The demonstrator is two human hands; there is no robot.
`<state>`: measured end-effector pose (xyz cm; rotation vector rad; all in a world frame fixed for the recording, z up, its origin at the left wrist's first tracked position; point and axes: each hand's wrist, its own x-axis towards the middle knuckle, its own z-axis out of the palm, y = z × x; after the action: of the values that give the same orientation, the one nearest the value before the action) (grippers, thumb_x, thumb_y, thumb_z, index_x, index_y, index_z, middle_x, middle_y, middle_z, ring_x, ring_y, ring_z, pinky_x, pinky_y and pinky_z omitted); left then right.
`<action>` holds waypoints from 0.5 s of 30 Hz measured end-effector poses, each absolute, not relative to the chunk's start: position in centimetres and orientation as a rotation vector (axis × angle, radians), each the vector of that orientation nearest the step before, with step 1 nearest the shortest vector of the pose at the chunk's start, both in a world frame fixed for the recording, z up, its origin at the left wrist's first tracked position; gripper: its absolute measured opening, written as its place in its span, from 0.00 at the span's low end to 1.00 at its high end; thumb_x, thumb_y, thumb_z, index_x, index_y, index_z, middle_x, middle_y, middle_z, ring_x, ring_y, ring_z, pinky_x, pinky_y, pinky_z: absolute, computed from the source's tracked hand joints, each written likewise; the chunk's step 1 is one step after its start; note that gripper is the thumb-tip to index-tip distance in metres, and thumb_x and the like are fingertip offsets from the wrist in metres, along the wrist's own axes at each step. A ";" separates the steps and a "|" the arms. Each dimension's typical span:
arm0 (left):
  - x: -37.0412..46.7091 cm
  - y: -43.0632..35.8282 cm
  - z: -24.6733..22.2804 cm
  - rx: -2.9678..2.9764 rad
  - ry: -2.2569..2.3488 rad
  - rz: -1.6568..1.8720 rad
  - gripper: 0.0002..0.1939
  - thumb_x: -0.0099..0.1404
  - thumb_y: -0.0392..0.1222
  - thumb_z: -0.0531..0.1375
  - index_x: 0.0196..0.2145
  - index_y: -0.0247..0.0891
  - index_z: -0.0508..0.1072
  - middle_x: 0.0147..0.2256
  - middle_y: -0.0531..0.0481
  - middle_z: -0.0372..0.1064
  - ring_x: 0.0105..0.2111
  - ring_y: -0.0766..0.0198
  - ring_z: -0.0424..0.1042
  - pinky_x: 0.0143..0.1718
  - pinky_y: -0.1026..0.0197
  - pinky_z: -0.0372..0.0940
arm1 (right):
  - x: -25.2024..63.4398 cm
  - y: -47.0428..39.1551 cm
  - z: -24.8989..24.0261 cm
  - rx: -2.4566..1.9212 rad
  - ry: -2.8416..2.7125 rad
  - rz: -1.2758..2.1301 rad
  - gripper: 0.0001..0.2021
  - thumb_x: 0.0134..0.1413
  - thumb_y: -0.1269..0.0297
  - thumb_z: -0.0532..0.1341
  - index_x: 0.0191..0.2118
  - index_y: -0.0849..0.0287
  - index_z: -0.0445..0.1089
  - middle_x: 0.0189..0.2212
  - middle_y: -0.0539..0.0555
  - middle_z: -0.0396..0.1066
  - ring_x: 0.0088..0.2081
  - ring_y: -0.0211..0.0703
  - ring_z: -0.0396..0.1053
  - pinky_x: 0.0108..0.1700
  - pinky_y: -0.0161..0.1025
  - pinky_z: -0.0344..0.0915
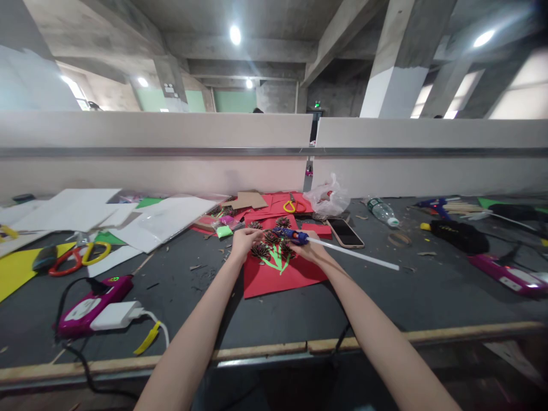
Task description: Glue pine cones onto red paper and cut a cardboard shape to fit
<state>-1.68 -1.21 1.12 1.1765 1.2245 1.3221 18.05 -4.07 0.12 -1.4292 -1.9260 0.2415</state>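
Observation:
A red sheet of paper [282, 279] lies in front of me with light green leaf-like strips [278, 261] on it. Several dark pine cones [260, 250] are clustered above the strips. My right hand [309, 246] is wrapped round a blue hot glue gun [295, 235], whose nozzle points left over the cones. From its back a long white glue stick [355, 254] sticks out to the right. At the left edge of the cluster, my left hand [245, 242] has its fingers pressed together by the cones; what they hold, if anything, is hidden.
Behind the sheet lie more red paper, yellow-handled scissors [291, 206] and a plastic bag [329, 197]. A phone [346, 233] and a bottle [382, 212] are to the right. Purple power strips [96, 305] with cords stand at both sides. White sheets [166, 220] cover the back left.

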 end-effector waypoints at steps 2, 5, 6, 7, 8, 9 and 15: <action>-1.7 -1.2 1.1 1.189 1.230 1.319 0.08 0.42 0.40 0.65 0.20 0.32 0.73 0.18 0.48 0.70 0.21 0.66 0.69 0.26 0.65 0.64 | 18.0 -4.1 0.2 -1.429 -1.938 0.225 0.07 0.40 0.61 0.59 0.26 0.58 0.69 0.25 0.52 0.71 0.27 0.41 0.66 0.27 0.32 0.57; -1.7 -1.2 1.1 1.206 1.238 1.312 0.10 0.41 0.41 0.65 0.21 0.31 0.74 0.18 0.47 0.70 0.22 0.65 0.69 0.26 0.64 0.64 | 18.0 -4.1 0.2 -1.437 -1.953 0.217 0.07 0.40 0.61 0.60 0.26 0.58 0.69 0.25 0.52 0.71 0.27 0.42 0.67 0.27 0.32 0.58; -1.7 -1.2 1.1 1.209 1.236 1.310 0.10 0.41 0.42 0.65 0.21 0.31 0.74 0.18 0.47 0.70 0.22 0.65 0.69 0.26 0.64 0.64 | 18.0 -4.1 0.2 -1.436 -1.956 0.217 0.07 0.40 0.61 0.60 0.26 0.58 0.69 0.25 0.52 0.71 0.27 0.41 0.67 0.27 0.32 0.58; -1.7 -1.2 1.0 1.211 1.231 1.307 0.11 0.41 0.42 0.66 0.21 0.31 0.74 0.18 0.47 0.70 0.22 0.65 0.69 0.26 0.64 0.63 | 18.0 -4.2 0.2 -1.436 -1.959 0.220 0.07 0.40 0.61 0.59 0.26 0.58 0.68 0.25 0.52 0.71 0.27 0.41 0.67 0.27 0.32 0.57; -1.7 -1.2 1.0 1.211 1.226 1.305 0.11 0.40 0.42 0.66 0.21 0.31 0.74 0.18 0.47 0.70 0.22 0.65 0.69 0.26 0.64 0.63 | 18.1 -4.2 0.2 -1.435 -1.961 0.221 0.07 0.40 0.61 0.59 0.27 0.58 0.69 0.25 0.52 0.72 0.27 0.41 0.67 0.27 0.32 0.57; -1.7 -1.1 1.0 1.212 1.221 1.305 0.11 0.40 0.42 0.66 0.21 0.31 0.74 0.18 0.47 0.70 0.22 0.66 0.69 0.26 0.65 0.63 | 18.1 -4.2 0.2 -1.434 -1.963 0.220 0.07 0.40 0.61 0.59 0.27 0.58 0.69 0.25 0.52 0.72 0.27 0.41 0.67 0.27 0.32 0.57; -1.6 -1.2 1.0 1.208 1.218 1.307 0.09 0.41 0.40 0.65 0.21 0.31 0.74 0.18 0.48 0.69 0.21 0.67 0.68 0.24 0.66 0.61 | 18.1 -4.1 0.1 -1.436 -1.989 0.199 0.08 0.41 0.60 0.59 0.27 0.58 0.69 0.26 0.52 0.71 0.28 0.41 0.67 0.27 0.32 0.57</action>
<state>-1.65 -1.16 1.02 1.2085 1.2183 1.3070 18.11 -4.10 0.14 -1.4364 -1.9890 0.1993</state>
